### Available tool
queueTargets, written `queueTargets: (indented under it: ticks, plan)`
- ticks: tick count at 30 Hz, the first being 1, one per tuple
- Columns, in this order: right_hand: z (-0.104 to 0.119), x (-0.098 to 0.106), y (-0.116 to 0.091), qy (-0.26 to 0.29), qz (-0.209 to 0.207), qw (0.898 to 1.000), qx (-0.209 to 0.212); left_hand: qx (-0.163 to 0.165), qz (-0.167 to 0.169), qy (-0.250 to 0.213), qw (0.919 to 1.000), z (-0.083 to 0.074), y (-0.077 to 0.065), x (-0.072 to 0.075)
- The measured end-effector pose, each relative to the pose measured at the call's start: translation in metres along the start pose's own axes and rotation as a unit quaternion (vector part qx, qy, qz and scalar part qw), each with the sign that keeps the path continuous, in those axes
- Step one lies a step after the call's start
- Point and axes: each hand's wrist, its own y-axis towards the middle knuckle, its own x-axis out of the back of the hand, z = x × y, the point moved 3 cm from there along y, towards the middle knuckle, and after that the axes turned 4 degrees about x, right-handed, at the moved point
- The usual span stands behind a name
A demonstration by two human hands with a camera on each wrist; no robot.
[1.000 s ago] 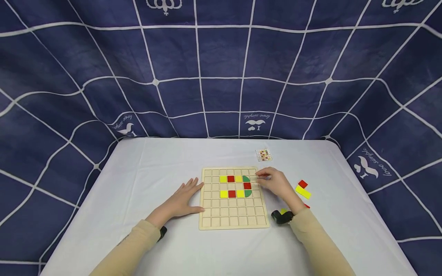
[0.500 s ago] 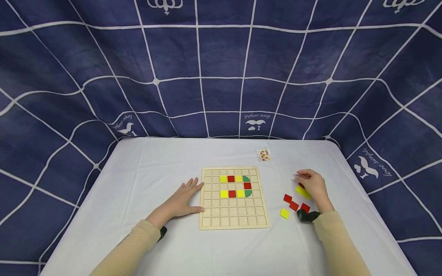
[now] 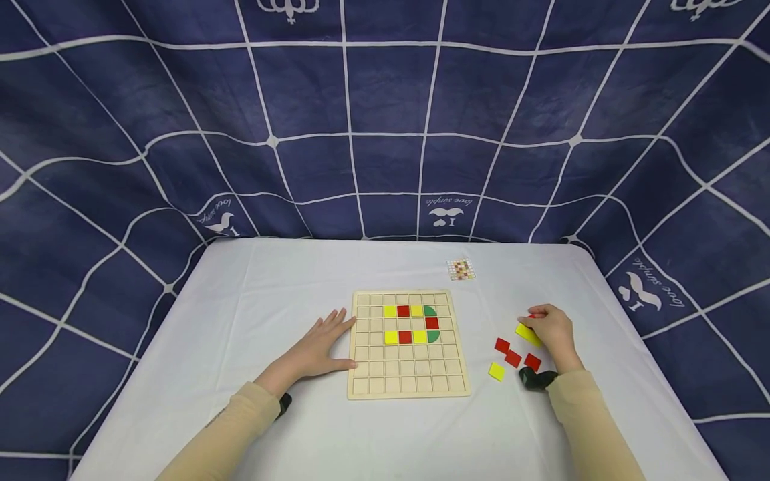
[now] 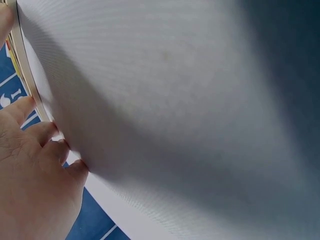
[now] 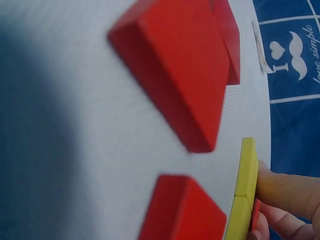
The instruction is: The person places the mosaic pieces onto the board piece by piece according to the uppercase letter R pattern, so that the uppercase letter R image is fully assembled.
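Observation:
A wooden grid board lies flat, its cells bearing several red and yellow square tiles and green quarter-round tiles. My left hand spreads its fingers along the board's left edge, thumb and index fingertip at the rim. Off to the right, my right hand pinches a red tile between thumb and fingers. Directly beside it lie two yellow tiles end to end, close by the thumb. In the right wrist view, the fingers partly hide the red tile behind the yellow ones.
Loose red tiles and one yellow tile lie between the board and my right wrist. A small printed pattern card lies beyond the board. White cloth covers the table; a blue curtain hangs around it.
My right hand has moved right, from the board's upper right corner to the loose tiles, and taken hold of a red tile there. The left hand has stayed put.

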Motion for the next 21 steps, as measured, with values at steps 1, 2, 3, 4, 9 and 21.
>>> queueTargets:
  ticks: [1,2,3,4,9,21]
  plan:
    - [0.000,0.000,0.000,0.000,-0.004,1.000,0.001,0.000,0.001,0.000,1.0000,0.000,0.000,0.000]
    - [-0.001,0.000,0.000,0.000,-0.006,1.000,0.002,0.002,0.001,-0.001,1.0000,0.000,0.000,0.000]
    - [-0.001,0.000,-0.001,0.001,-0.008,1.000,0.004,0.002,0.001,-0.001,1.0000,0.000,0.000,0.000]
    - [-0.001,0.001,-0.001,0.004,-0.008,1.000,0.006,0.002,0.000,-0.001,1.0000,0.000,0.000,0.000]
    - [-0.001,0.002,0.001,0.023,-0.008,1.000,0.008,0.002,0.000,0.001,1.0000,0.000,0.000,-0.001]
    - [0.047,-0.014,-0.004,0.135,0.032,0.990,0.032,-0.001,-0.002,0.004,1.0000,0.001,0.001,-0.001]
